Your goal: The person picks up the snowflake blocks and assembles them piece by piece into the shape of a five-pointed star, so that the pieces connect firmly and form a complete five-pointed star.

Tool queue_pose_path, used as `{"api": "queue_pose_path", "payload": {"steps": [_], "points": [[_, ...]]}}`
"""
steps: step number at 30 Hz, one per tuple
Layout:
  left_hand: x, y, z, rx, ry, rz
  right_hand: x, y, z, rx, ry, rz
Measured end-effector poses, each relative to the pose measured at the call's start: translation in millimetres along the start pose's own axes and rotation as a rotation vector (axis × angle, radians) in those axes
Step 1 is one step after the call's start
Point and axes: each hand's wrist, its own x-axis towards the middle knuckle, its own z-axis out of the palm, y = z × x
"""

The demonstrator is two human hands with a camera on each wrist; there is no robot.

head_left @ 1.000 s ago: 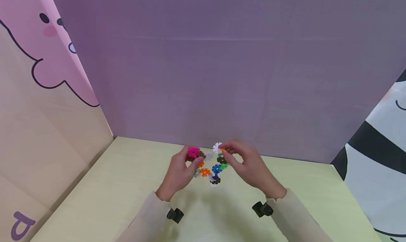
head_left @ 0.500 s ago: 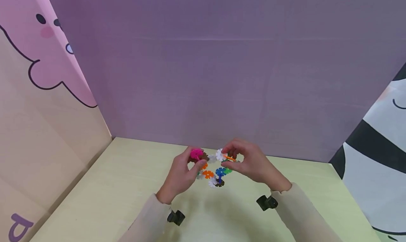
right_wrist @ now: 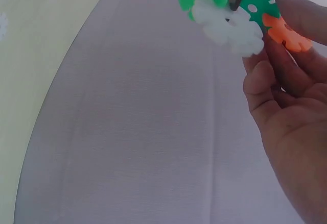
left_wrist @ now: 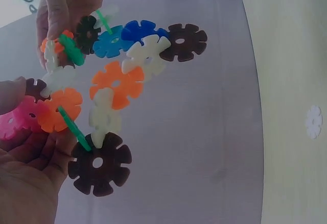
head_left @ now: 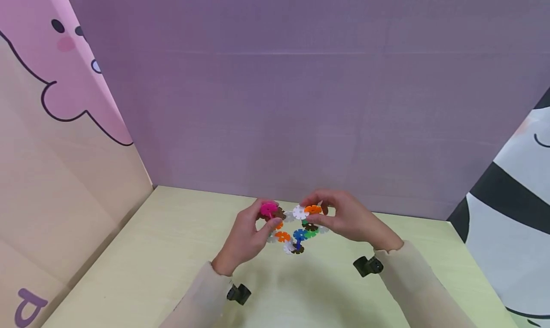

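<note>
Both hands hold up a linked ring of notched plastic snowflake discs above the table. My left hand point(head_left: 242, 237) pinches its left side, at a pink disc point(head_left: 269, 208) beside a brown one. The right hand point(head_left: 350, 220) grips an orange disc point(head_left: 312, 209) between thumb and fingers, next to a white disc point(head_left: 300, 212). Between the hands hang a blue disc point(head_left: 299, 234), another orange disc point(left_wrist: 117, 84) and several white, green and brown ones. In the left wrist view a large brown disc point(left_wrist: 99, 164) dangles nearest the camera. Some discs are hidden behind the fingers.
A pale wooden table point(head_left: 172, 251) lies under the hands, backed by a purple-grey panel point(head_left: 275, 103). One loose white disc point(left_wrist: 314, 122) appears on the table in the left wrist view. Printed panels stand at the left point(head_left: 64, 175) and right point(head_left: 511, 208).
My right hand has moved slightly right, and the orange disc it grips has turned from edge-on to flatter. The left hand and ring have shifted a little right.
</note>
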Motion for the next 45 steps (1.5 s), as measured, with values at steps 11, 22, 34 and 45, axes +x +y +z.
{"api": "queue_pose_path", "payload": {"steps": [11,22,34,45], "points": [[-0.4,0.4,1.2,-0.005,-0.011,0.01,-2.6,-1,-6,-0.043,-0.022,0.03],[0.1,7.1,1.9,-0.019,-0.014,-0.016,-3.7,-3,-2,-0.053,0.033,0.068],[-0.3,3.4,4.1,-0.043,-0.006,-0.013,-6.1,-5,0,-0.021,0.085,0.104],[1.6,14.6,4.9,-0.028,0.004,-0.026,-3.9,-5,9,0.022,0.067,0.051]]}}
